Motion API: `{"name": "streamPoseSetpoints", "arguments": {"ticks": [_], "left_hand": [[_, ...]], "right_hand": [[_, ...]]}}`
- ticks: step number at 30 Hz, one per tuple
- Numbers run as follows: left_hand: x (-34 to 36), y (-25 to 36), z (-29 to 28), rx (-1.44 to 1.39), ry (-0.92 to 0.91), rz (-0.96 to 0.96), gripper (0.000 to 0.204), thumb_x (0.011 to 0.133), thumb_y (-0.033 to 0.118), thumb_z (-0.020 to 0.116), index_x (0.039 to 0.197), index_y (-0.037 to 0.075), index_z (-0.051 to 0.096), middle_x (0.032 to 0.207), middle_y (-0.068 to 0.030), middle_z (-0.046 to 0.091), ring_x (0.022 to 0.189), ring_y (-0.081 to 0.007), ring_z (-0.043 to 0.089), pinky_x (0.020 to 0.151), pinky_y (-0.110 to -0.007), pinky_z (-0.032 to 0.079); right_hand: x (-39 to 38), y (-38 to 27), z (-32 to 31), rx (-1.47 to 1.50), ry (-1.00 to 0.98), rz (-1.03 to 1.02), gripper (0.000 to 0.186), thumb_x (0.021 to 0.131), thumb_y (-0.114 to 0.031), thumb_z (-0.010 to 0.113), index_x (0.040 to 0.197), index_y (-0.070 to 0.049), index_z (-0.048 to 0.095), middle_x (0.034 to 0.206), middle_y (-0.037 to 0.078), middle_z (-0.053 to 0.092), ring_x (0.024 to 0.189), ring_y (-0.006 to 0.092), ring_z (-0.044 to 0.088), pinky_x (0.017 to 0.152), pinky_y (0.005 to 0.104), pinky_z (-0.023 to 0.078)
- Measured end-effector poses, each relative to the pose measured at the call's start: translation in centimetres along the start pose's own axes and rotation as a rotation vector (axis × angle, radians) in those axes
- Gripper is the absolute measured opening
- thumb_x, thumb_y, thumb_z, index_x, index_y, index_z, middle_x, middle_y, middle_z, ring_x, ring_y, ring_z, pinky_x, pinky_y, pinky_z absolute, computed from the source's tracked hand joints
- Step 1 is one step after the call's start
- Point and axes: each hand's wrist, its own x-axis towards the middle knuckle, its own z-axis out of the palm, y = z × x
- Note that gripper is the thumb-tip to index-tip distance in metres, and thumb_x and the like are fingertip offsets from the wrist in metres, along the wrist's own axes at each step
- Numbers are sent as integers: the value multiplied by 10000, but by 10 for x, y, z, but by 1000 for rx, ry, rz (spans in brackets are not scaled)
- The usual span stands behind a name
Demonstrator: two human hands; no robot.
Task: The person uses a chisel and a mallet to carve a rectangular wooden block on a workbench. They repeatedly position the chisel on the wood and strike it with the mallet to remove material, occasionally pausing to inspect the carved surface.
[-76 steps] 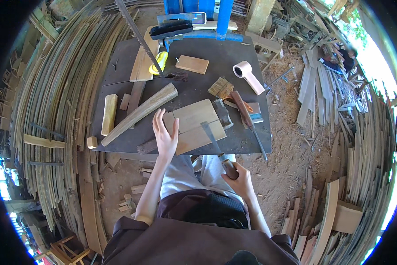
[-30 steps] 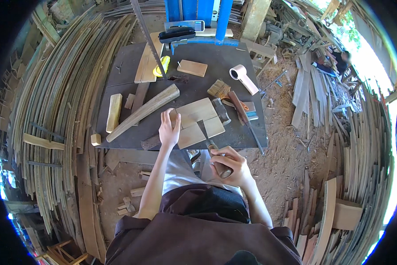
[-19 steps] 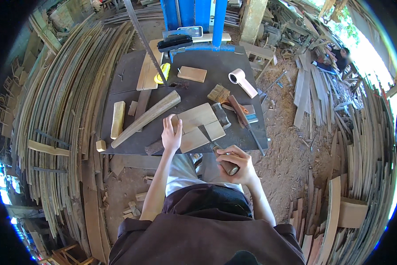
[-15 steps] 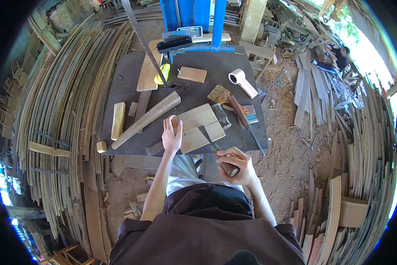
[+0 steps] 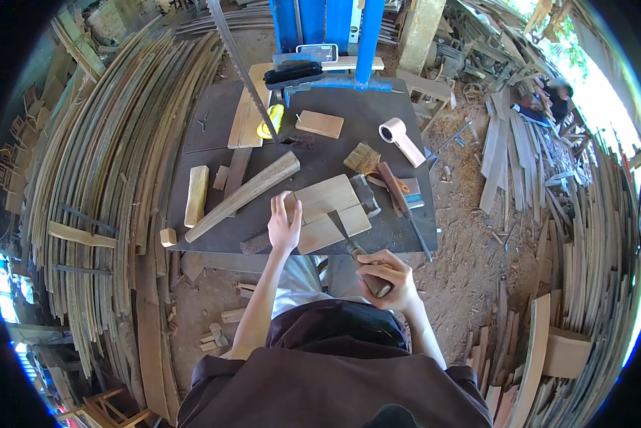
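A pale flat wooden board [image 5: 320,192] with a seam across it lies near the table's front edge. My left hand [image 5: 285,225] is closed on its left edge. In my right hand [image 5: 388,279] I grip a chisel [image 5: 343,232] by its wooden handle. Its metal blade points away from me, with the tip over or on the board near the seam; contact is too fine to tell. A dark metal tool head [image 5: 365,196] juts out past the board's right side. On the left, beside my left hand, a dark wooden handle end [image 5: 255,244] shows.
On the dark table [image 5: 220,114] lie a long wooden bar [image 5: 245,196], a brush [image 5: 362,157], a long brown-handled tool [image 5: 395,189], a small block [image 5: 319,124] and a pink handheld device [image 5: 402,141]. An upright saw blade [image 5: 245,75] crosses the table. Timber stacks flank both sides; a person [image 5: 557,100] is far right.
The whole view has shifted slightly, with the table now a little lower and further right. Both hands keep their holds; the chisel tip stays at about the same spot over the board.
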Motion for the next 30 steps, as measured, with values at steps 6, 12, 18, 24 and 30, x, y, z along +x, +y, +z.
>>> {"name": "streamPoseSetpoints", "arguments": {"ticks": [6, 12, 18, 24, 30], "left_hand": [[0, 1, -1, -27, -6, -18, 426, 985, 415, 497, 1279, 107, 482, 1213, -157, 534, 1098, -388, 571, 888, -460, 486], [-1, 0, 0, -20, -10, -25, 425, 987, 404, 502, 1281, 98, 482, 1224, -160, 532, 1112, -384, 566, 895, -458, 483], [0, 3, -2, -34, -18, -26, 427, 989, 401, 502, 1287, 95, 480, 1223, -162, 533, 1113, -381, 567, 896, -455, 484], [-1, 4, -3, -39, -16, -27, 427, 989, 395, 508, 1293, 97, 479, 1223, -164, 532, 1102, -382, 576, 888, -453, 487], [-1, 1, -2, -37, -24, -27, 429, 989, 392, 509, 1294, 94, 479, 1232, -166, 530, 1110, -386, 570, 896, -450, 484]], "right_hand": [[-3, 1, 2, -14, 18, 6, 322, 661, 8, 759, 969, -72, 704, 1142, 113, 637, 659, 192, 636, 616, 309, 534], [-8, -10, 7, -72, -73, 86, 320, 678, -5, 746, 984, -80, 688, 1179, 100, 623, 871, 258, 685, 726, 365, 581], [-3, -16, 7, -90, -88, 106, 314, 677, -13, 740, 977, -79, 678, 1172, 99, 623, 954, 285, 678, 772, 387, 584], [-4, -17, 8, -94, -90, 118, 313, 679, -8, 735, 979, -70, 673, 1168, 109, 621, 959, 294, 673, 774, 396, 583], [-3, -17, 15, -119, -62, 26, 283, 710, -10, 743, 974, -90, 680, 1173, 96, 599, 691, 208, 677, 628, 336, 562]]}}
